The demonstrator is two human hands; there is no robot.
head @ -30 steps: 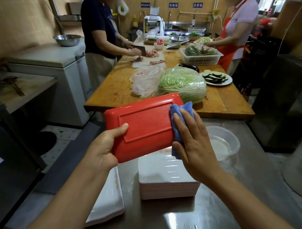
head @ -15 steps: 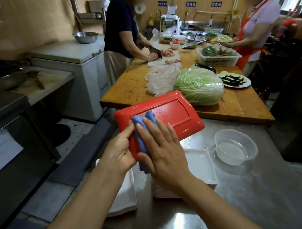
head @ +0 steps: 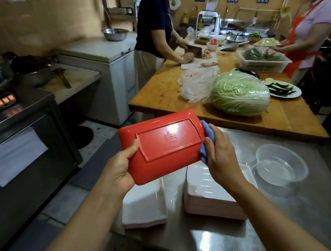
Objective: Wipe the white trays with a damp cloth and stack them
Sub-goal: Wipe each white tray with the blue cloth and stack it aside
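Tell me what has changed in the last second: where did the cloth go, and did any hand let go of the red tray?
The right hand carried the blue cloth from the right end of the red tray across to its left end and back to the right end. The left hand kept its grip on the left end; nothing was let go. Both white stacks and the clear bowl stayed on the steel table.

Red tray (head: 163,147), glossy, with a white glare spot on its raised underside. Blue cloth (head: 207,129) against the tray's right edge. White trays (head: 203,186), pink-edged in the stack, just below the red tray; a second white stack (head: 144,205) to their left. Clear bowl (head: 280,164) right of the red tray on a grey steel bench (head: 280,226). Pale green cabbage (head: 238,93), white-veined, beyond the red tray on an orange-brown wooden bench (head: 160,92).
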